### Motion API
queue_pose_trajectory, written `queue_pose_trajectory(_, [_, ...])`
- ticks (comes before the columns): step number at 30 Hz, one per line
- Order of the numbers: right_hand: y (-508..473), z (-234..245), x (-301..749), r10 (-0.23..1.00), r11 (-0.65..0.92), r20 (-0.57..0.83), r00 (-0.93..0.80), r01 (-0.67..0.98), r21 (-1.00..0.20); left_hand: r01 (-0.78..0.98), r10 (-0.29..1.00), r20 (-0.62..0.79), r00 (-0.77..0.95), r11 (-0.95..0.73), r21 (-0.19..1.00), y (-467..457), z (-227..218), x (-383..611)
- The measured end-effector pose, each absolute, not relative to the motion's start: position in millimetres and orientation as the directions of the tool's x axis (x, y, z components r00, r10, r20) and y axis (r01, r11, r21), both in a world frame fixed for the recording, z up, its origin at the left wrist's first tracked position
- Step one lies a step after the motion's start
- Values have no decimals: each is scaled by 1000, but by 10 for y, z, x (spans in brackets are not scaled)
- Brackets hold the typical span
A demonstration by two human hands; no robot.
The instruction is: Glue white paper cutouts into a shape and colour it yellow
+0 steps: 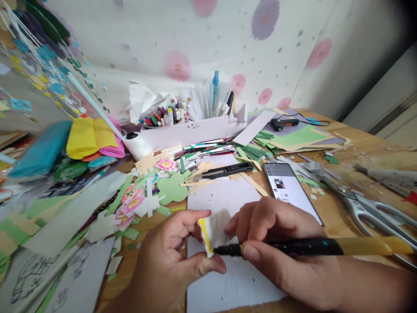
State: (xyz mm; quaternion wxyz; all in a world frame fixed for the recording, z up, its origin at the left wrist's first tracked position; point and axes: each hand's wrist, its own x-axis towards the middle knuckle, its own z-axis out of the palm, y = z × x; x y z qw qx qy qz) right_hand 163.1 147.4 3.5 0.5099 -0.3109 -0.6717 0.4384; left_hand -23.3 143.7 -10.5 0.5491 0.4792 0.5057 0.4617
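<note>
Between the thumb and index finger of my left hand (179,254) is a small white paper piece (216,228) with a yellow band along its left edge. My right hand (276,234) grips a marker (302,246) with a dark front and a yellowish rear barrel. The marker's tip touches or nearly touches the lower left part of the paper, by the yellow band. Fingers of my right hand hide part of the paper's right side. Both hands are above a pale sheet of card (221,195) on the wooden table.
A utility knife (228,170) lies across the card. To the right are a phone (289,187), scissors (352,198) and a glue gun (285,124). A box (192,130) of markers stands behind. Paper cut-outs, including a green flower (172,189), litter the left.
</note>
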Motion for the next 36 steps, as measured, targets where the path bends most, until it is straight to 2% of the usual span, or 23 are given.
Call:
queue_pose_trajectory(25, [1468,-23,1675,867,378,379,-322,-68,-923,-59,985,-163,53,166,984,1424,-73,-211])
queue_pose_trajectory(36, [1478,-25,1693,865,363,370,-338,-85,-928,-14,991,-84,107,86,996,1447,-143,-273])
